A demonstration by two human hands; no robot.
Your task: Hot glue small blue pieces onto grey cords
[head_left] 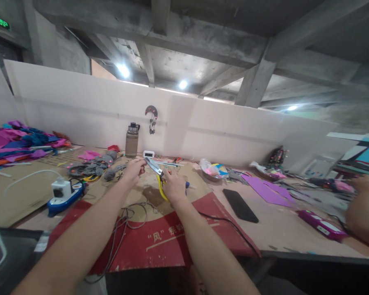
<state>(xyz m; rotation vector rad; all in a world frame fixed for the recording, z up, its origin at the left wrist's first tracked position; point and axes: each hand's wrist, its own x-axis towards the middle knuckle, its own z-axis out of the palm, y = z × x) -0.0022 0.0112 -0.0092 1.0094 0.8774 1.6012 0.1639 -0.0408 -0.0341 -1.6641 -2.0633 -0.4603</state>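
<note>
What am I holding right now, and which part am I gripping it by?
Your right hand holds scissors by the yellow handles. Your left hand has its fingertips near the blades; whether they pinch anything is too small to tell.

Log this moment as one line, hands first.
Right hand: holding yellow-handled scissors | Left hand: near scissors' tip, grip unclear | Nearby: bottle, black phone

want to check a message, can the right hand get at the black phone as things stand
Probably yes: the black phone lies uncovered to the right of the right hand. That hand holds scissors, though, so they'd likely need putting down first.
</note>
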